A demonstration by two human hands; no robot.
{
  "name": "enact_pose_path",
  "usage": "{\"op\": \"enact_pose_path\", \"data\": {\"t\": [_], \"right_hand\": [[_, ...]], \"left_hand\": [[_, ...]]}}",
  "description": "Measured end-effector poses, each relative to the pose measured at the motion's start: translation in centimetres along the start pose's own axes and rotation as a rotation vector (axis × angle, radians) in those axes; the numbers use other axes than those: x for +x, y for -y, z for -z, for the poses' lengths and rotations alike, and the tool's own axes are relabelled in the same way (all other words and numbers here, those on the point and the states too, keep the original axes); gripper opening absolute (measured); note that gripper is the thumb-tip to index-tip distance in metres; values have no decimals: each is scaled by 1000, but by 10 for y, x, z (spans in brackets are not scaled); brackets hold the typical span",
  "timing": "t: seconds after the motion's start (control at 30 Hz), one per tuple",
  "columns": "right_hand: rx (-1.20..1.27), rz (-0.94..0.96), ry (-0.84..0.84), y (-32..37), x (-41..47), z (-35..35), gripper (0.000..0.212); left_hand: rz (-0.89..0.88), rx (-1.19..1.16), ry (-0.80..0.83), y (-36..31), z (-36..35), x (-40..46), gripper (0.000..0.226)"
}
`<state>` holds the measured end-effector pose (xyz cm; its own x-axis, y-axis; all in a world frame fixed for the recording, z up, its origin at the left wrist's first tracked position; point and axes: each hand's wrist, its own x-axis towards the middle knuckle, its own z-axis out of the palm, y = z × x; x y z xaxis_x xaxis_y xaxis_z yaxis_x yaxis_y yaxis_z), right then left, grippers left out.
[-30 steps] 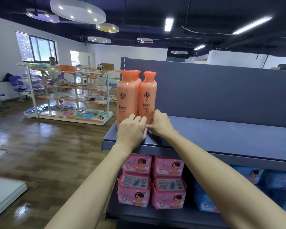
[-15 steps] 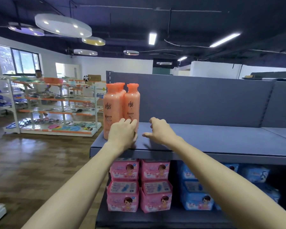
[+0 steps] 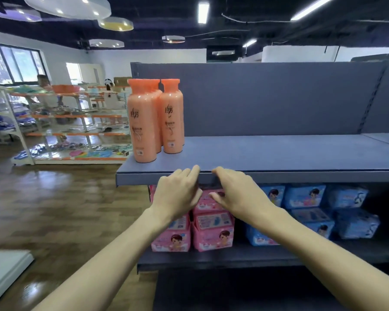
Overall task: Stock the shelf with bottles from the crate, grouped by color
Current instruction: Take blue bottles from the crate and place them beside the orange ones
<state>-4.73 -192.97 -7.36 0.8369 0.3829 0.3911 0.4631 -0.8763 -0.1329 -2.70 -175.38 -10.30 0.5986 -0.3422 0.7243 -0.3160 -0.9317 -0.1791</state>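
Note:
Orange bottles stand upright in a tight group at the left end of the grey top shelf (image 3: 279, 153). The front left bottle (image 3: 143, 122) and the right bottle (image 3: 172, 117) show fully; at least one more is partly hidden behind them. My left hand (image 3: 177, 194) and my right hand (image 3: 236, 191) hover side by side just in front of the shelf's front edge, below and to the right of the bottles. Both hands hold nothing, with fingers relaxed. The crate is not in view.
Pink packs (image 3: 202, 230) and blue packs (image 3: 308, 209) fill the lower shelf. The top shelf right of the bottles is bare up to the grey back panel (image 3: 267, 97). A white and orange display rack (image 3: 67, 122) stands across the wooden floor at left, with a person (image 3: 44, 83) behind it.
Both hands have let go of the bottles and drawn back and down from them to the shelf's front edge. The camera has pulled away, so more of the shelf shows.

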Motion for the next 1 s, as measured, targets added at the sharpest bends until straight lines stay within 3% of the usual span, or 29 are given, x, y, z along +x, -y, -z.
{"op": "enact_pose_path", "data": {"t": [0.17, 0.3, 0.63, 1.0], "right_hand": [[4, 19, 15, -11, -30, -40, 44], [47, -23, 77, -24, -51, -72, 47], [137, -131, 280, -56, -106, -160, 43], [224, -394, 661, -92, -211, -289, 39]], "left_hand": [[25, -14, 21, -16, -20, -26, 47], [-45, -35, 147, -36, -48, -63, 45], [-25, -99, 426, -78, -109, -143, 31], [17, -233, 754, -144, -179, -273, 29]]}}
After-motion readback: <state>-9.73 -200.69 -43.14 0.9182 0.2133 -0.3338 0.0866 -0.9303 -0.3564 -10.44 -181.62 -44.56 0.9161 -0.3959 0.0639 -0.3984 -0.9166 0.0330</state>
